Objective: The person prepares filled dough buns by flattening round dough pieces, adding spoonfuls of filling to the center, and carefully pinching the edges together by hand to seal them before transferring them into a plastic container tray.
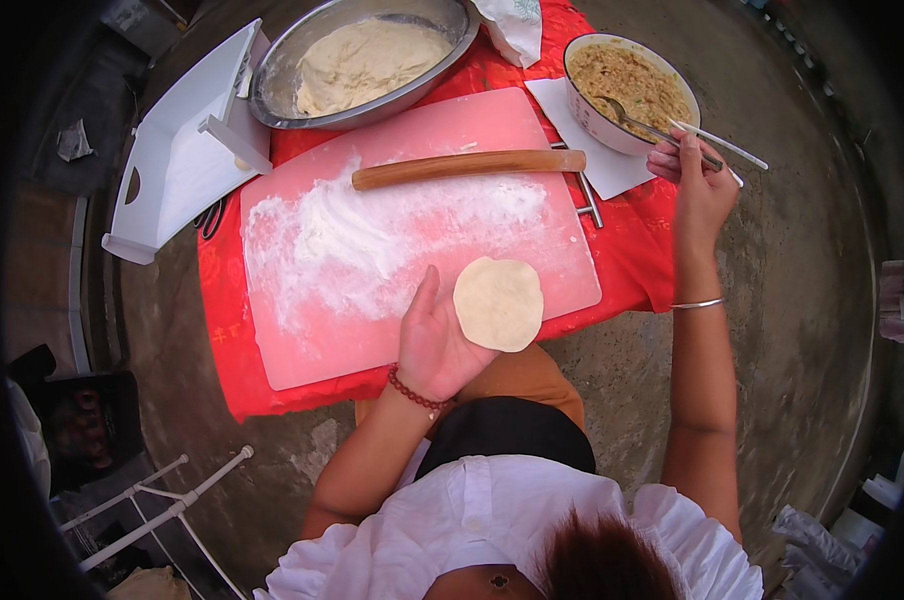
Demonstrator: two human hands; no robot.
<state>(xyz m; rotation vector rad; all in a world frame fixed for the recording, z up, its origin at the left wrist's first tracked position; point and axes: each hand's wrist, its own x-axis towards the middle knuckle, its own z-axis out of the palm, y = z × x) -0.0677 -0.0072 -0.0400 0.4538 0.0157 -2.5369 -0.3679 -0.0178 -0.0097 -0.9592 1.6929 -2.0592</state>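
Note:
A round, flat dough wrapper (499,304) rests on the fingers of my left hand (433,341), palm up with the thumb apart, over the mat's near edge. My right hand (693,176) grips the handle of a metal spoon (632,118), whose bowl end lies in a minced filling (623,75). That filling heaps inside a white enamel-look bowl (602,112) with a dark rim. A white chopstick (726,145) leans out of the bowl beside my right hand. Another white tip shows just below the hand; whether I hold it too cannot be told.
A wooden rolling pin (467,166) lies across the floured pink mat (564,277). Behind it, a steel basin (272,94) holds a large dough mass (373,64). At left stands a white plastic bin (189,161). Red cloth (223,322) covers the table; white paper (621,176) lies under the bowl.

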